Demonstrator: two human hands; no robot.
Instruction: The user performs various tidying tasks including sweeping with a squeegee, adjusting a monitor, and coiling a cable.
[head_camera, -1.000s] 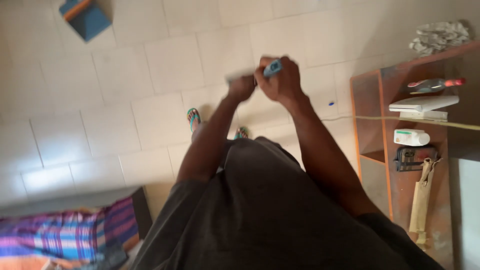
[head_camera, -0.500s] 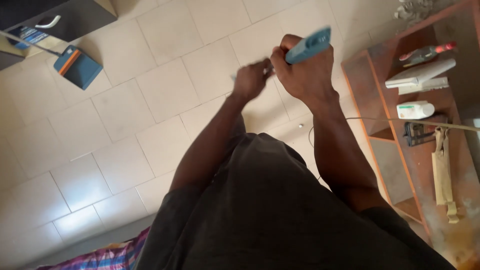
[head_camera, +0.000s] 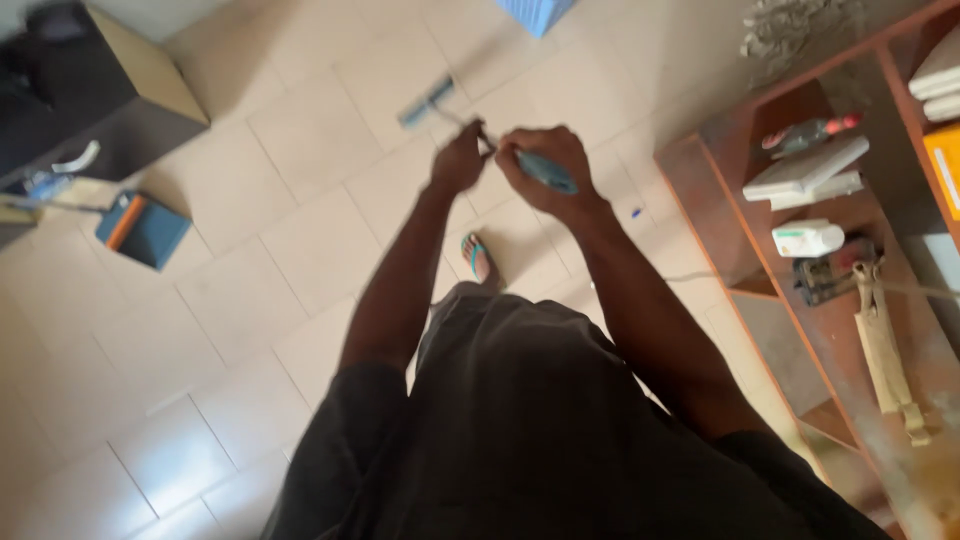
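My right hand (head_camera: 545, 170) is closed around a blue handle (head_camera: 548, 172) held out in front of my body. My left hand (head_camera: 458, 160) pinches a thin grey rod (head_camera: 450, 112) that runs from that handle up and left to a flat blue-grey head (head_camera: 426, 100) near the floor. Both hands are close together, almost touching. The picture is blurred, so the tool's exact kind is unclear. One foot in a blue-strapped sandal (head_camera: 477, 258) shows on the tiled floor below my hands.
A wooden shelf unit (head_camera: 745, 260) stands at the right, holding a white bottle (head_camera: 806, 238), white flat boxes (head_camera: 803, 170), a red-tipped tool and a tan strap. A blue dustpan (head_camera: 143, 230) lies at left beside a dark cabinet (head_camera: 95, 105). A thin cord crosses the shelf.
The view swung, so the cabinet and dustpan shifted. My right hand turned the blue handle from pointing up-right to lying low in the fist, and the rod's flat head came into sight.
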